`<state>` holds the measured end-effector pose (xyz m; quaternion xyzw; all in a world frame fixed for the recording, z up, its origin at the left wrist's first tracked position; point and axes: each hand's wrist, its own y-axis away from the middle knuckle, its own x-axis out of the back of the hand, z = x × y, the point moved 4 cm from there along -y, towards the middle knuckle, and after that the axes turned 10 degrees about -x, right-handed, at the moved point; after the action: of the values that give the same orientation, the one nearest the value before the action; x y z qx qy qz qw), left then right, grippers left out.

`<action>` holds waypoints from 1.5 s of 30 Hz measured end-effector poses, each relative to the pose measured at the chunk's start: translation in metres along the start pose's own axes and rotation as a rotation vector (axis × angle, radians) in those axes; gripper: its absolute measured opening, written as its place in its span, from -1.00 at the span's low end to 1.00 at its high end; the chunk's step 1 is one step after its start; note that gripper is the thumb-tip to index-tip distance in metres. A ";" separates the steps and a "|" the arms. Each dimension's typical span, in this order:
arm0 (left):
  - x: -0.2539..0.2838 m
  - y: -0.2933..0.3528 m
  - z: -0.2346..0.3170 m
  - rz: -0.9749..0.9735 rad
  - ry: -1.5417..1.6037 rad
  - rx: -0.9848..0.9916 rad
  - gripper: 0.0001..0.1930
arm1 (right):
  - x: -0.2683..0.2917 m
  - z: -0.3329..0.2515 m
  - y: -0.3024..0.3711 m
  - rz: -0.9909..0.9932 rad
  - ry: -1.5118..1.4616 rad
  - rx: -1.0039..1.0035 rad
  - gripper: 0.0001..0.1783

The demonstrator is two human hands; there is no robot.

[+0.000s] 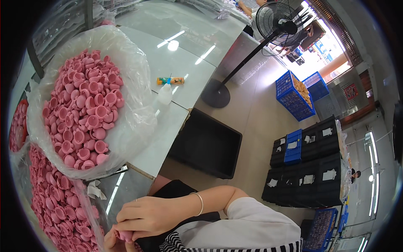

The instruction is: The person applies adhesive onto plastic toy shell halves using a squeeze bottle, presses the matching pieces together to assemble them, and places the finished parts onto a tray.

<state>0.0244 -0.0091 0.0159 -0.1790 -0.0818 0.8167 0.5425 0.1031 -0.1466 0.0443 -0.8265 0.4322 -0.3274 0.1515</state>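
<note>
Near the lower edge, my right hand (147,215) reaches in from the right and curls its fingers over a small pink rounded piece (124,235). From below, my left hand (112,241) pinches the same piece; much of that hand is cut off by the picture's edge. The fingers cover most of the piece. Beside my hands, a clear plastic bag (90,197) holds many pink hollow cup-shaped pieces (58,210). Farther off, a larger open plastic bag (136,122) is heaped with similar pink half-shells (84,109).
On the white tabletop (184,54) are a white squeeze bottle (165,94) with a blue tip, a yellow-green tube (176,80) and a crumpled tissue (96,190). A black tray (210,145) sits beyond the table edge. A standing fan (222,84), blue crates (294,94) and black bins (302,180) occupy the floor.
</note>
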 end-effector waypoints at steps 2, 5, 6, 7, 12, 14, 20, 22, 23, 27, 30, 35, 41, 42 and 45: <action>0.006 0.001 -0.001 -0.028 0.040 0.035 -0.68 | -0.002 -0.001 -0.001 0.004 -0.038 0.046 -0.65; 0.008 0.002 -0.002 -0.026 0.077 0.096 -0.66 | -0.001 0.000 -0.002 -0.007 -0.075 0.080 -0.62; 0.008 0.002 -0.002 0.004 0.073 0.122 -0.65 | -0.002 0.001 -0.002 -0.021 -0.073 0.068 -0.60; 0.007 0.001 -0.001 0.004 0.072 0.123 -0.65 | -0.003 0.001 -0.001 -0.021 -0.074 0.068 -0.60; 0.004 0.001 0.001 -0.007 0.067 0.043 -0.68 | -0.002 0.001 -0.001 -0.005 -0.098 -0.006 -0.66; 0.006 0.001 0.000 -0.019 0.096 0.074 -0.67 | -0.002 0.002 -0.001 -0.032 -0.084 0.004 -0.66; 0.007 0.003 -0.001 -0.058 0.035 0.100 -0.68 | -0.002 0.005 0.001 -0.028 -0.100 0.044 -0.62; 0.007 0.002 0.000 -0.016 -0.064 0.051 -0.69 | -0.003 0.006 0.001 -0.012 -0.091 -0.005 -0.61; 0.006 0.002 0.000 -0.028 -0.015 0.061 -0.68 | -0.003 0.005 0.002 0.006 -0.118 0.003 -0.59; 0.004 0.002 0.001 -0.064 0.072 0.119 -0.66 | 0.000 0.006 0.005 -0.005 -0.182 0.026 -0.57; -0.007 -0.003 0.005 -0.059 0.175 0.082 -0.65 | 0.003 0.002 0.002 0.036 -0.147 0.029 -0.57; -0.028 -0.007 0.014 -0.015 0.044 0.029 -0.61 | 0.002 -0.006 0.002 0.183 0.055 0.099 -0.70; 0.000 0.005 -0.011 -0.084 -0.234 0.057 -0.62 | -0.002 -0.013 0.007 0.193 0.222 0.161 -0.80; 0.000 0.007 -0.012 0.014 -0.162 0.086 -0.63 | -0.001 -0.013 0.007 0.194 0.184 0.163 -0.79; 0.003 0.004 -0.006 0.033 -0.055 0.059 -0.60 | 0.002 -0.011 0.008 0.195 0.115 0.156 -0.77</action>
<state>0.0227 -0.0083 0.0085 -0.1419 -0.0698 0.8321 0.5316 0.0916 -0.1523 0.0494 -0.7462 0.4916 -0.3906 0.2215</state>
